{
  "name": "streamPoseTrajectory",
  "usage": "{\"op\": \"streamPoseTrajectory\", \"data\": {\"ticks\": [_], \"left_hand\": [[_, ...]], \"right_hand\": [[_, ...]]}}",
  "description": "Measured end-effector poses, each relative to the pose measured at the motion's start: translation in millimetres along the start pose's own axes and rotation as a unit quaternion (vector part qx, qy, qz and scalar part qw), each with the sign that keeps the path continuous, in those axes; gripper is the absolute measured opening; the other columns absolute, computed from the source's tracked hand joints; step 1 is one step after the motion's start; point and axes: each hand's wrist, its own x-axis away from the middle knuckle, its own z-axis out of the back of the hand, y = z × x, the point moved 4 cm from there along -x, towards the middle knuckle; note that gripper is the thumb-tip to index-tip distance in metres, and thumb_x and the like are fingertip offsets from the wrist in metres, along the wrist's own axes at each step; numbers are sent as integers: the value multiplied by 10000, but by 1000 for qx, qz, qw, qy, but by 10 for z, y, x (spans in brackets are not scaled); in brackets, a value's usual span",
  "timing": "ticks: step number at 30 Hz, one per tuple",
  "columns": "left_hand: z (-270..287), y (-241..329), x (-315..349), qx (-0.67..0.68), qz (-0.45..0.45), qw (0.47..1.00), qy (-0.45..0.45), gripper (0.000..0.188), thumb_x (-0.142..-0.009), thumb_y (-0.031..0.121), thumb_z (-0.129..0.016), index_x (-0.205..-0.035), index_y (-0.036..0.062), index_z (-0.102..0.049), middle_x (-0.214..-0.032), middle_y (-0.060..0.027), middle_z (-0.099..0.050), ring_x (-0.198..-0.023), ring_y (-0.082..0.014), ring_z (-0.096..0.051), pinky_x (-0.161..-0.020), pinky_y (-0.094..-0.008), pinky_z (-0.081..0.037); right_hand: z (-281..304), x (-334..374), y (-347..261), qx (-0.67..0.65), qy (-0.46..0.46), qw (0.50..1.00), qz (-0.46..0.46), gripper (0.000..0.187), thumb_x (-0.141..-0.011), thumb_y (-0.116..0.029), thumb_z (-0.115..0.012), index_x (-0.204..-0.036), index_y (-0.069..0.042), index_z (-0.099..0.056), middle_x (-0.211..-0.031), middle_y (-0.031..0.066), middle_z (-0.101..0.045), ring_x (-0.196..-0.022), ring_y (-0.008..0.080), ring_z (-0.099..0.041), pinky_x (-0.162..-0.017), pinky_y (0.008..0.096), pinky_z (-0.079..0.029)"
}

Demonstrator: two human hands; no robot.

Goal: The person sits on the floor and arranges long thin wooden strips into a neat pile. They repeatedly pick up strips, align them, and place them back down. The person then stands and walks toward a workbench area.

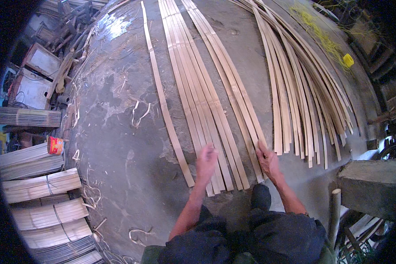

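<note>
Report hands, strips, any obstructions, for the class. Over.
Left hand over wide row of strips, grip unclear. Right hand touching narrower row, near end. Rows lie side by side. Nothing visibly in the way.

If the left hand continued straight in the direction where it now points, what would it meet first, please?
Probably the middle group of bamboo strips, which extends beneath and ahead of the left hand; its height above them is hard to judge.

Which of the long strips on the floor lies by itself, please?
The leftmost strip: it lies singly, a gap setting it off, while the other strips lie in groups to its right.
</note>
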Motion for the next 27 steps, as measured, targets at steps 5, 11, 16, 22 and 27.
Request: {"op": "streamPoseTrajectory", "data": {"ticks": [5,11,16,22,27], "left_hand": [[-1049,69,-41,65,78,980,-169,597,-995,303,-566,-1442,-15,-330,-1295,-213,-542,-1152,-272,-560,-985,-392,-457],[-1362,126,-76,129,142,974,-121,603,-999,330,-533,-1448,-13,-320,-1295,-195,-530,-1214,-266,-496,-1030,-390,-398],[-1423,-21,-184,162,156,971,-78,422,-978,222,-537,-1323,-13,-480,-1205,-146,-592,-1121,-236,-549,-970,-376,-431],[-1590,-287,-353,163,180,966,-82,344,-966,204,-561,-1237,-5,-529,-1147,-124,-614,-1029,-227,-584,-894,-373,-479],[-1549,20,-200,192,196,959,-64,308,-979,210,-548,-1198,-4,-520,-1105,-116,-603,-1007,-220,-567,-901,-384,-472]], "right_hand": [[-28,22,-176,60,-74,994,-52,495,-972,-297,-578,-1448,-215,-467,-996,255,-679,-903,413,-680,-763,490,-523],[-63,93,-159,52,-52,997,-38,494,-956,-330,-593,-1422,-206,-490,-880,250,-670,-806,449,-661,-668,517,-517],[-71,99,-107,46,-41,998,-21,486,-961,-333,-592,-1418,-198,-496,-847,249,-651,-801,449,-653,-669,515,-507],[-56,65,-137,3,-43,999,-12,408,-965,-233,-613,-1339,-77,-568,-818,254,-640,-717,361,-659,-640,411,-506],[33,101,-178,-43,-28,998,-19,440,-971,-258,-599,-1376,-98,-538,-886,256,-649,-790,386,-660,-689,443,-511]]}}
